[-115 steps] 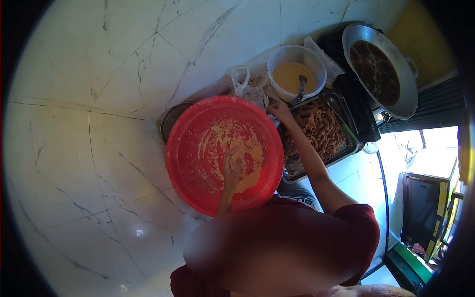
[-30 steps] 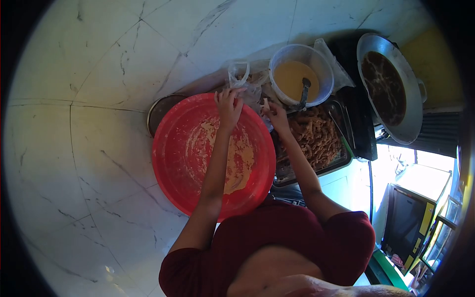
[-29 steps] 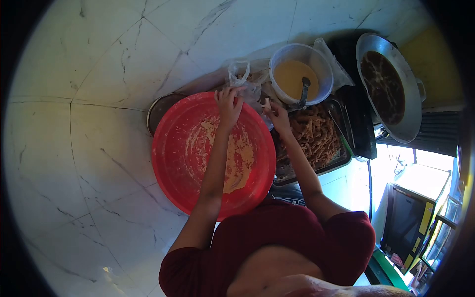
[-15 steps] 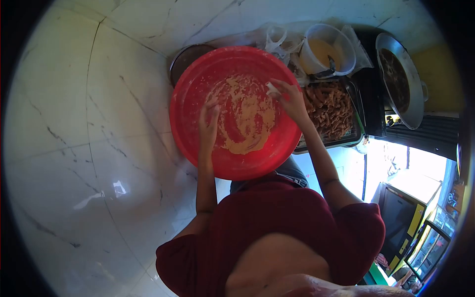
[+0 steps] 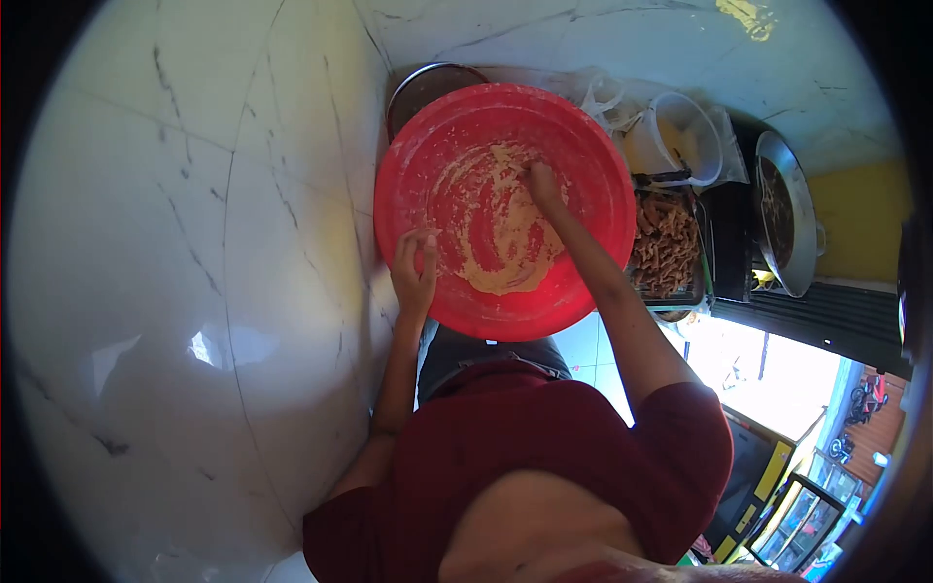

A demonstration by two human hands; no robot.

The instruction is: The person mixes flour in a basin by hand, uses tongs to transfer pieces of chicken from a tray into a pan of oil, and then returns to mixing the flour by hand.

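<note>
A wide red basin (image 5: 604, 223) stands in front of my body, with a crumbly tan, flour-like mix (image 5: 510, 277) smeared over its bottom. My right hand (image 5: 544, 185) is down inside the basin at the upper right of the mix. Its fingers are curled closed, and whatever is in them is hidden. Over the basin's lower left rim is my left hand (image 5: 415, 272), its fingers slightly bent and apart, holding nothing that I can see.
Right of the basin is a tray of brown strips of food (image 5: 665, 248). Behind it stands a clear tub of yellowish liquid (image 5: 714, 155), beside plastic bags (image 5: 604, 100). A large metal pan (image 5: 799, 209) is farther right. A marbled wall (image 5: 194, 291) rises close on the left.
My right hand, earlier raised with a small white piece in its fingers, has closed and lowered to the mix. My left hand has moved down toward the rim. The whole view has shifted.
</note>
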